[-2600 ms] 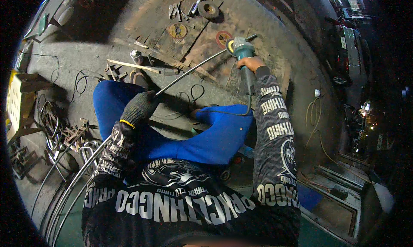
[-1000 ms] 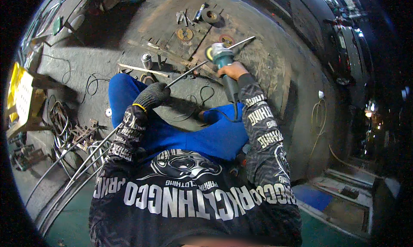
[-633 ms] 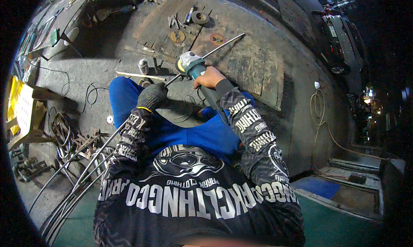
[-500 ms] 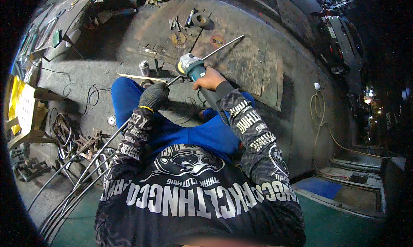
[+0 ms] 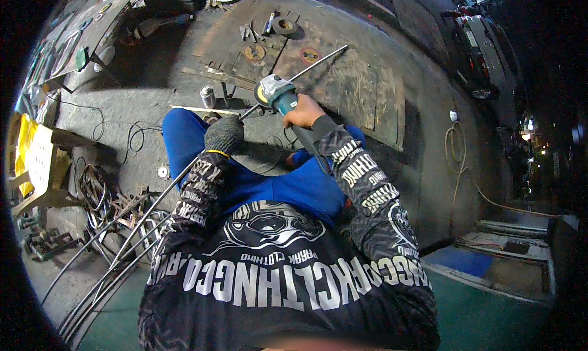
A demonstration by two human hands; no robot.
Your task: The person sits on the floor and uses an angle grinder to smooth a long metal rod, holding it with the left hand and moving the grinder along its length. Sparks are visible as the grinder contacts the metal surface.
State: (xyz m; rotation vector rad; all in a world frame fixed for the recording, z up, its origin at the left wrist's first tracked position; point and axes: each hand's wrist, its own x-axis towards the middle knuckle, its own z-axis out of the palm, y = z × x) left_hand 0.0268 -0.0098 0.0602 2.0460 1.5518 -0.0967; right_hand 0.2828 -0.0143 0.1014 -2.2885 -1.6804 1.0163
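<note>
**One rod, one grinder, two hands at the steel plate**

The landmark is the long metal rod (image 5: pixel 184 173), which runs from the lower left of the view up to the right, across the person's blue-trousered knees and out over the rusty steel plate (image 5: pixel 361 94).

Nearest along the rod, the left hand (image 5: pixel 223 135), in a dark grey knit glove, has its fingers wrapped closed around the rod. Just beyond it, the bare right hand (image 5: pixel 301 112) grips the body of one teal angle grinder (image 5: pixel 277 94), fingers curled round it; the grinder's disc sits against the rod, just past the gloved hand.

Left of the rod's lower end lie several more thin rods (image 5: pixel 104 277), curved and bundled on the floor; their exact number cannot be told. Beside them is a heap of scrap metal pieces (image 5: pixel 116 204).

Left of the rod's middle, one small silver spray can (image 5: pixel 208 96) stands upright, and a pale flat strip (image 5: pixel 202 110) lies near it.

Beyond the rod's far end, three round discs (image 5: pixel 255 52) rest on the plate: one tan, one dark ring, one reddish.

Far left of the rod, a yellow rectangular box (image 5: pixel 33 155) with a pale printed face stands at the edge of view.

Right of the rod, a coiled cable (image 5: pixel 456 149) trails across the floor.
</note>
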